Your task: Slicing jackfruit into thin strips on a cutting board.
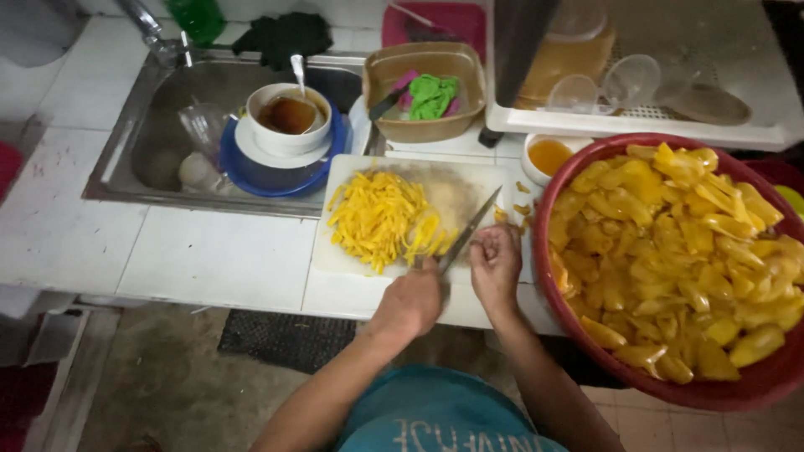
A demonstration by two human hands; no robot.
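I see L hand (410,303) gripping knife (469,230) over white cutting board (352,251) w/ yellow strips (381,218); R hand (496,264) beside blade, near red basin (754,385) on counter (209,255).

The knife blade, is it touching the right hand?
Cannot tell. In the head view the knife blade runs right alongside the right hand fingers, with no plain gap or contact; the left hand grips its handle.

1. The knife (471,228) handle was hidden inside the left hand (412,300); only the blade showed.
2. The red basin (636,381) was cut off by the right edge.
3. The tap (151,32) ran out past the top edge.
4. Things in the brown tub (425,88) lay half-hidden under a green cloth (433,95).
5. The clear cups (605,84) on the white rack (636,125) were blurred.
6. The right hand (496,261) hid whatever lay under its fingers.
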